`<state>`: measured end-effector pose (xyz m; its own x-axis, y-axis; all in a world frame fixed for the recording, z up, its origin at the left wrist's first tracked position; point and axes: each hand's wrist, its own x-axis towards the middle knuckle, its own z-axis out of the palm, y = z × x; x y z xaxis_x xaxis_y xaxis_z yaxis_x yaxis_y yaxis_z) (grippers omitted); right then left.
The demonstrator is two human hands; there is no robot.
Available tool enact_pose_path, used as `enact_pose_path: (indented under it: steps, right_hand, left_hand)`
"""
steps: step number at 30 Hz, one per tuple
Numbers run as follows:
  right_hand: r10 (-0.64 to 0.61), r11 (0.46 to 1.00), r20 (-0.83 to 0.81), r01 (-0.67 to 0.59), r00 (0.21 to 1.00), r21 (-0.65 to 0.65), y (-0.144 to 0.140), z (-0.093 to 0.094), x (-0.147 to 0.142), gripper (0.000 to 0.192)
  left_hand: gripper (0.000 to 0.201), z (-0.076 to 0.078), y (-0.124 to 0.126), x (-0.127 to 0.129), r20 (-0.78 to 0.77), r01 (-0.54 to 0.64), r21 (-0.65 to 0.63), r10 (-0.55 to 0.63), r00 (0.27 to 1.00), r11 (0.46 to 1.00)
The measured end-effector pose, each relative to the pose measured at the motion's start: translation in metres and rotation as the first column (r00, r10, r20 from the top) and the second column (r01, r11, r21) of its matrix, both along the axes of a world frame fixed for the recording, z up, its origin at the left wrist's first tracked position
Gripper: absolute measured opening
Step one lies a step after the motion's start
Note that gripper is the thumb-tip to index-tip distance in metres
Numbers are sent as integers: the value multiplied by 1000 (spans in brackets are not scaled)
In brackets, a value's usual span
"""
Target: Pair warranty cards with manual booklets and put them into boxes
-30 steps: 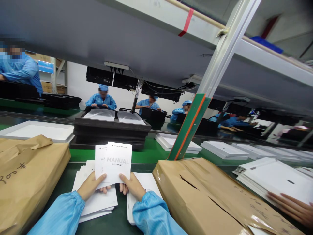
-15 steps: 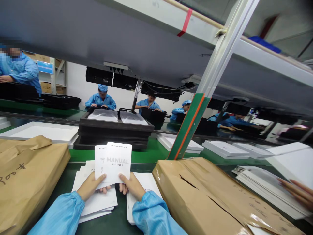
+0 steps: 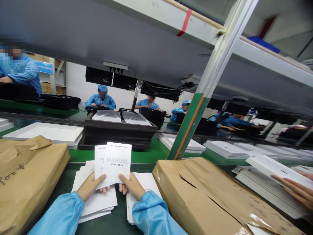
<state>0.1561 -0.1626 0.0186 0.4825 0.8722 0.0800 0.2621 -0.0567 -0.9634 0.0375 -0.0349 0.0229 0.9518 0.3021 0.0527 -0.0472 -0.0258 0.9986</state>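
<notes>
Two white printed booklets are held up in front of me, overlapping. The manual (image 3: pixel 118 155), marked "MANUAL" and "HYTAB", is the front one, pinched at its lower right by my right hand (image 3: pixel 128 183). Behind it and to the left shows a second booklet (image 3: pixel 99 160), its print partly hidden. My left hand (image 3: pixel 94 184) has its thumb on that booklet, fingers curled underneath. Below my left hand lies a fanned stack of white booklets (image 3: pixel 102 200). Another white stack (image 3: pixel 146 181) lies under my right wrist, partly covered by the sleeve.
Brown paper packages flank me on the left (image 3: pixel 31 182) and right (image 3: pixel 195 189). Black trays (image 3: pixel 119 132) and white box parts (image 3: pixel 44 132) sit on the green line (image 3: pixel 137 156). A slanted post (image 3: pixel 188 125) rises at centre right. A co-worker's hand (image 3: pixel 294 187) holds a white box part at right.
The black trays and white box parts on the line have shifted slightly right. At right, the co-worker's white box part has been lowered and tilted. My hands and the booklets stay nearly still.
</notes>
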Motion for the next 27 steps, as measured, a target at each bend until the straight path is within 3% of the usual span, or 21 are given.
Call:
enact_pose_path:
  steps: [27]
  right_hand:
    - [-32, 999, 23, 32, 999, -8, 0, 3, -2, 48]
  left_hand:
    - [40, -3, 2, 2, 64, -3, 47, 0, 998, 999]
